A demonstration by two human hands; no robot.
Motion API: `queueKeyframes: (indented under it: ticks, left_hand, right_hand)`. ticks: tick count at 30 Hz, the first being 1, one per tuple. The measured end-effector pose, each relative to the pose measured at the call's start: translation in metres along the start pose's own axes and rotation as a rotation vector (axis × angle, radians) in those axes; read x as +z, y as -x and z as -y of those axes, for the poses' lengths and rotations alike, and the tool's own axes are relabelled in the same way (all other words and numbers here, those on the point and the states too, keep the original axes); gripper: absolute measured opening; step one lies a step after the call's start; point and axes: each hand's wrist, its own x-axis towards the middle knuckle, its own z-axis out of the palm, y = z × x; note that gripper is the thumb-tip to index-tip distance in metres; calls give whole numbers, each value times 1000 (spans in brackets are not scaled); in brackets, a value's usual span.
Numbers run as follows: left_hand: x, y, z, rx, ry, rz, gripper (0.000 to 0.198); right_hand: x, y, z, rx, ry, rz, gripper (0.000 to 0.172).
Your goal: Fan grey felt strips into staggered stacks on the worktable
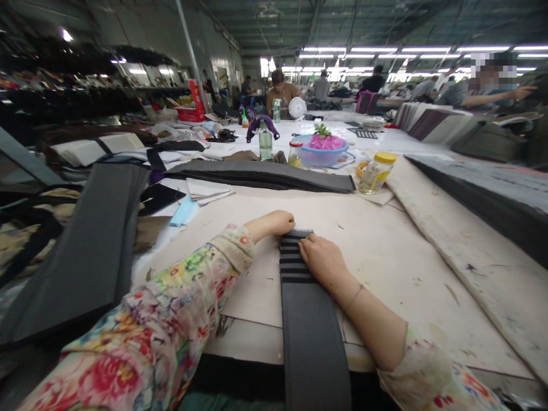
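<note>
A long dark grey fabric strip runs from the table's near edge up to my hands, with several black cross bands at its far end. My left hand is closed at the strip's far left corner, its fingertips curled down on the edge. On the right edge, beside the black bands, my right hand is closed with fingers bent onto the fabric. The near end of the strip hangs over the table edge toward me. What lies under my fingertips is hidden.
A stack of grey strips lies across the table ahead, and another stack is at the left. Beyond stand a lidded jar, a blue basin and a bottle. Thick layered material borders the right. Other people work farther back.
</note>
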Motion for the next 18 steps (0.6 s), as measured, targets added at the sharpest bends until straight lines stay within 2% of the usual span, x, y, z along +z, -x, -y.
queueKeyframes:
  ticks: [5, 8, 13, 18]
  left_hand:
    - [-6, -15, -1, 13, 23, 142, 29]
    - [-6, -16, -3, 69, 82, 195, 22]
    - [-1, -14, -14, 162, 130, 178, 32]
    - [2, -9, -23, 245, 62, 94, 33]
  right_hand:
    - [1, 0, -2, -8, -13, -17, 35]
    - [2, -1, -3, -15, -25, -21, 34]
    - [4, -1, -2, -7, -40, -12, 32]
    - [4, -2, -2, 4, -53, -1, 32]
